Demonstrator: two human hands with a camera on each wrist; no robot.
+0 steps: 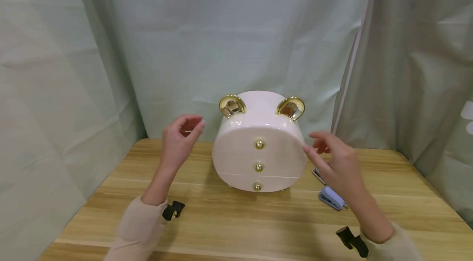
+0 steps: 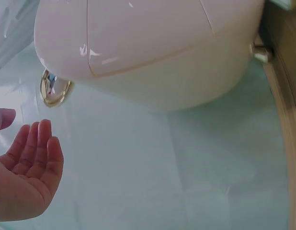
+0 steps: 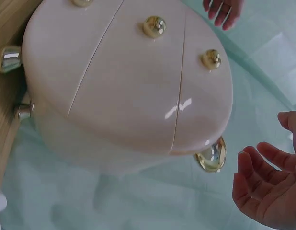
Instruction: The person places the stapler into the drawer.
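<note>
While the pink drawer box (image 1: 259, 148) stands on the wooden table (image 1: 236, 220), the head view shows the left hand (image 1: 180, 140) and right hand (image 1: 334, 162) flanking it, fingers loosely spread, holding nothing. Left wrist view: open palm (image 2: 26, 179) below a gold ear (image 2: 54, 88). Right wrist view: relaxed fingers (image 3: 265, 184) beside the box front (image 3: 133, 81).
</note>
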